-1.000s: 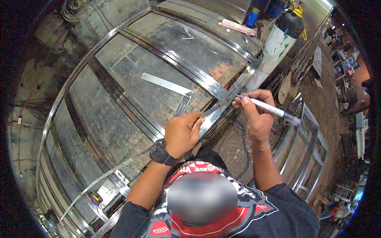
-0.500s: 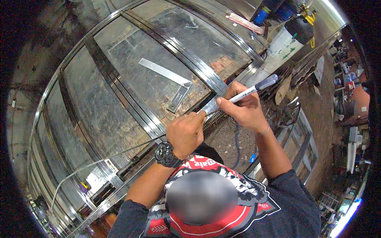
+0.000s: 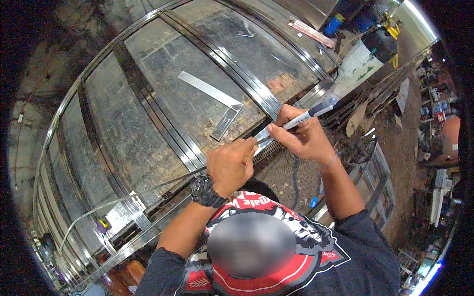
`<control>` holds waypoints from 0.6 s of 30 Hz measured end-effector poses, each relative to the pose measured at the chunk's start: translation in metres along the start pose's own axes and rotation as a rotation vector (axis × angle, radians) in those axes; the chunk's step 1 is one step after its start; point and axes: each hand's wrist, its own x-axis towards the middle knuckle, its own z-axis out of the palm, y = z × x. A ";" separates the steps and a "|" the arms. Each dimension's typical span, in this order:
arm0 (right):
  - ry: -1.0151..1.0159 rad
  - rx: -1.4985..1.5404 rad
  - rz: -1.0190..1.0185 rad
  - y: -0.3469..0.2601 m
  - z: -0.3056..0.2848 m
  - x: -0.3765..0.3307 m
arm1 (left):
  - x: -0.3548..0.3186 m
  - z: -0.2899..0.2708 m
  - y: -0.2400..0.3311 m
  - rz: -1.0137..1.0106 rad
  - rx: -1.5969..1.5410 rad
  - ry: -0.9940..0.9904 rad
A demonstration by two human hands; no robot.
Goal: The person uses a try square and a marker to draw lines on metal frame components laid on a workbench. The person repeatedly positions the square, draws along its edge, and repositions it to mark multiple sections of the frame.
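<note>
My left hand (image 3: 229, 165) is closed at the near edge of a shiny metal frame (image 3: 264, 96). A long thin strip (image 3: 148, 188), like a tape measure's blade, runs from it to the left and bends down at the far end. My right hand (image 3: 305, 139) pinches a white marker (image 3: 300, 119), dark end up to the right. Its lower end points at the frame beside my left fingertips; the tip itself is hidden. A steel try square (image 3: 210, 91) lies on the dark board just beyond both hands.
Several metal bars cross the board. A purple and yellow object (image 3: 102, 226) and a white sheet (image 3: 122, 218) lie at the left. Back right are a white cylinder (image 3: 356, 61), a hammer (image 3: 339, 41) and a blue container (image 3: 334, 23). Another metal frame (image 3: 387, 190) leans at right.
My right hand has come slightly closer to my left with the marker, whose upper end has swung a little left and down. My left hand holds its place. The view has shifted slightly.
</note>
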 end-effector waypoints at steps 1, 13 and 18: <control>0.001 -0.017 -0.015 0.002 0.000 0.000 | 0.000 0.000 0.000 0.004 -0.002 0.001; 0.009 -0.058 -0.087 0.005 0.003 0.004 | 0.001 0.000 -0.002 0.002 0.008 -0.010; 0.015 -0.064 -0.079 0.003 0.005 0.004 | 0.001 -0.002 -0.003 0.003 0.000 -0.015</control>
